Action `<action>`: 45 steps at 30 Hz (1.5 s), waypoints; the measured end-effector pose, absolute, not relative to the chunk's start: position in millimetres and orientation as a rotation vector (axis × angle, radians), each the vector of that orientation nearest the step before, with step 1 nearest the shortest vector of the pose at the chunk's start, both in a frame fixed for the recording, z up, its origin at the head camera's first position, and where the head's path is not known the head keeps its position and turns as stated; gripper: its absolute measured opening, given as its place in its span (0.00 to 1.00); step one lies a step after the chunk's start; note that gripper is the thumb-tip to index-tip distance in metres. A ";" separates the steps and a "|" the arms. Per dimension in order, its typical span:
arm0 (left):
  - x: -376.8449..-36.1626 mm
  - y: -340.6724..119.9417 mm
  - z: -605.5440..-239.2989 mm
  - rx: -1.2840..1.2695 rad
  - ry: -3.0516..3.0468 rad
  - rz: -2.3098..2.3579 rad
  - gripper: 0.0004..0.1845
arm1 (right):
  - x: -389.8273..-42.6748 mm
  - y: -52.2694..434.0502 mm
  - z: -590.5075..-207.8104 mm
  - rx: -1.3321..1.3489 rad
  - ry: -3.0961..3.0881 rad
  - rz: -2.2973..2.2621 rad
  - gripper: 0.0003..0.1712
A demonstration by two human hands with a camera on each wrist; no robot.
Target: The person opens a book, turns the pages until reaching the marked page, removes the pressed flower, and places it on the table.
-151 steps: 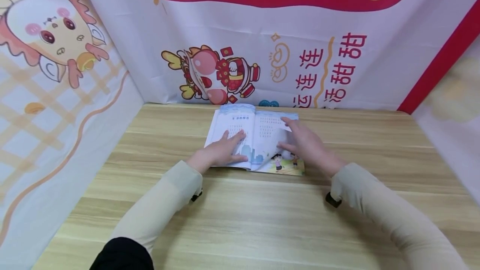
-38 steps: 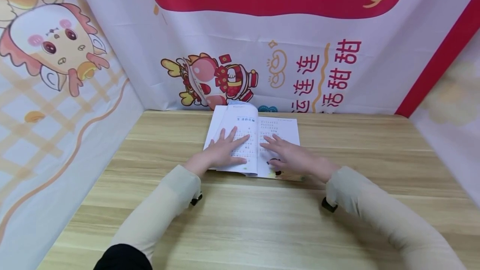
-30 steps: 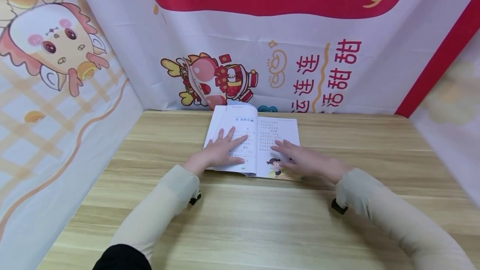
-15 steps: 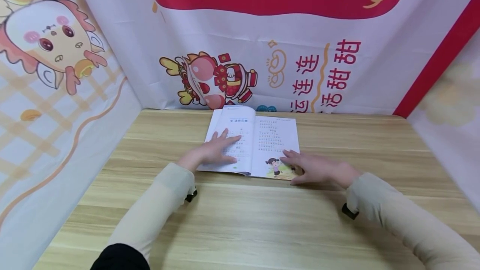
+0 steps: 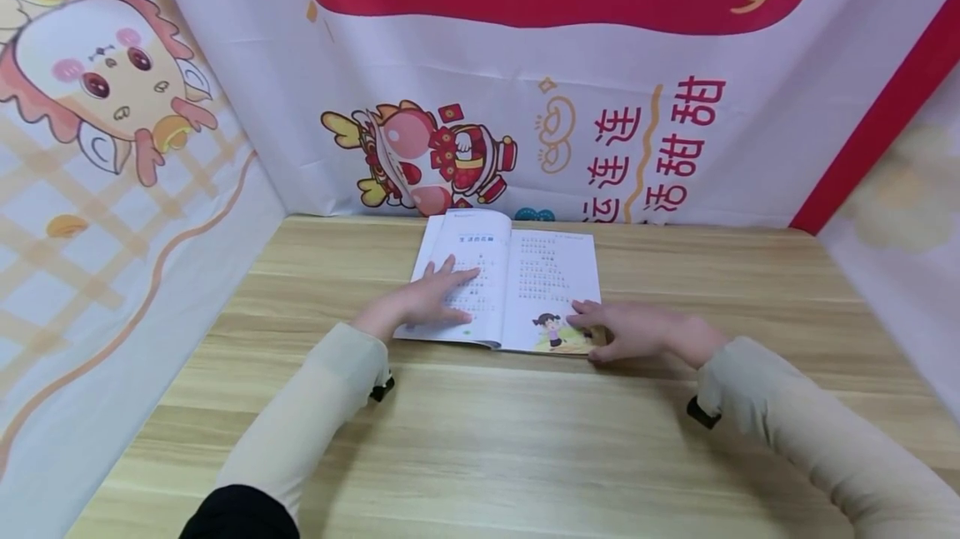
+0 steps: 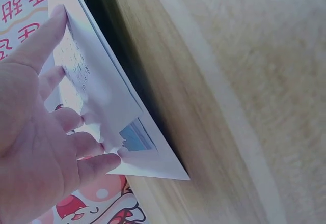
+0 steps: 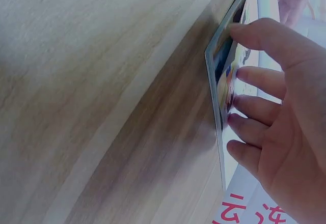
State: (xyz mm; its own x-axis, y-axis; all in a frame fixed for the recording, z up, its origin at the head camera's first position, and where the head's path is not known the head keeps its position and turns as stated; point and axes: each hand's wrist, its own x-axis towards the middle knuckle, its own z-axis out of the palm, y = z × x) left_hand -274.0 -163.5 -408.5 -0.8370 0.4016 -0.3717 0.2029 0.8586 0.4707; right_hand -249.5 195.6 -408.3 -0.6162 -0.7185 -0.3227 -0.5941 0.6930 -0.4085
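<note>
An open children's book [image 5: 534, 272] lies flat on the wooden table [image 5: 480, 439], near the back wall. My left hand [image 5: 431, 299] rests flat on the left page with its fingers spread; in the left wrist view the fingertips [image 6: 104, 164] press the page [image 6: 97, 89] down. My right hand [image 5: 630, 331] lies on the lower right corner of the right page, beside a small drawing of a child [image 5: 547, 329]. In the right wrist view its thumb [image 7: 257, 35] touches the edge of the pages [image 7: 218, 96] while the fingers lie on the page.
Printed cloth walls with cartoon figures [image 5: 431, 152] and red lettering [image 5: 660, 139] close in the table at the back and both sides. Bare wood stretches from the book to the near edge.
A page has been turned since the earliest frame. Over the last second my right hand slid from the middle of the right page to its lower right corner. The left hand stayed put.
</note>
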 end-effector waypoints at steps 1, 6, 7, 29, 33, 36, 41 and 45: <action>-273.4 -163.8 -407.6 0.443 2.564 0.582 0.45 | -249.9 195.8 -407.3 -1.020 2.439 -0.353 0.36; -272.8 -164.7 -405.1 0.449 2.566 0.585 0.46 | -252.1 197.7 -405.9 -1.020 2.448 -0.340 0.35; -272.9 -164.6 -404.6 0.451 2.565 0.590 0.46 | -252.4 198.3 -406.0 -1.023 2.452 -0.339 0.35; -273.3 -164.4 -406.4 0.436 2.524 0.622 0.46 | -258.8 202.9 -410.0 -1.194 2.564 -0.489 0.11; -273.2 -164.0 -408.4 0.429 2.525 0.621 0.46 | -257.9 201.2 -410.1 -1.168 2.605 -0.544 0.10; -272.8 -163.6 -409.3 0.424 2.524 0.625 0.46 | -257.1 200.8 -410.1 -1.088 2.621 -0.553 0.12; -272.8 -164.0 -410.0 0.427 2.525 0.632 0.46 | -256.1 202.8 -410.8 -0.987 2.585 -0.578 0.17; -273.2 -164.3 -410.1 0.429 2.527 0.632 0.46 | -256.5 205.4 -410.9 -0.974 2.575 -0.600 0.17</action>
